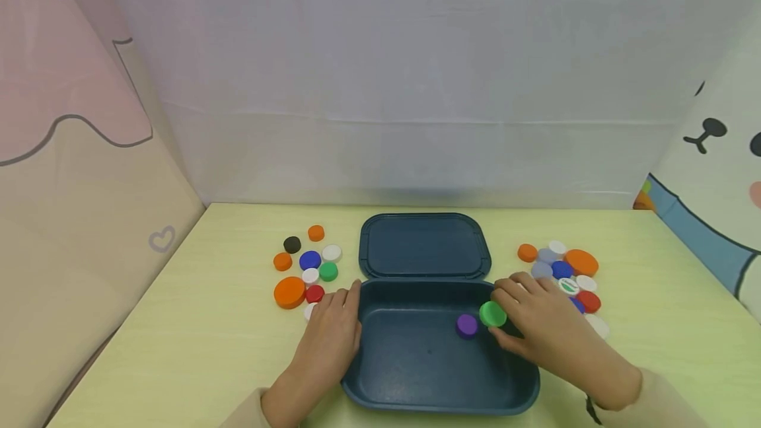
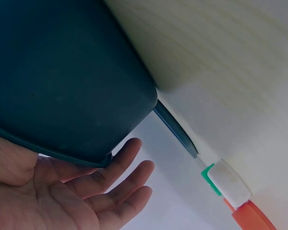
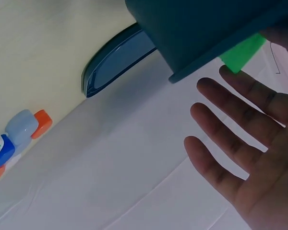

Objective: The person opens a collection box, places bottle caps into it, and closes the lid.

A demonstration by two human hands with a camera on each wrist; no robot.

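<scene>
A dark blue plastic box (image 1: 440, 401) stands in front of me, with a purple bottle cap (image 1: 466, 325) on its floor. At the box's right side my right hand (image 1: 538, 322) pinches a green bottle cap (image 1: 493, 314) between thumb and forefinger. The other fingers of that hand are spread in the right wrist view, outside the box wall (image 3: 201, 33). My left hand (image 1: 329, 332) rests along the left rim with its fingers loosely extended. In the left wrist view those fingers (image 2: 120, 184) lie outside the box; the thumb is hidden.
Behind the box lies its dark blue lid (image 1: 425, 246). A loose group of bottle caps, among them a large orange cap (image 1: 289, 292), is left of the box. Another cluster, with a red cap (image 1: 588, 301), lies to the right, partly behind my right hand.
</scene>
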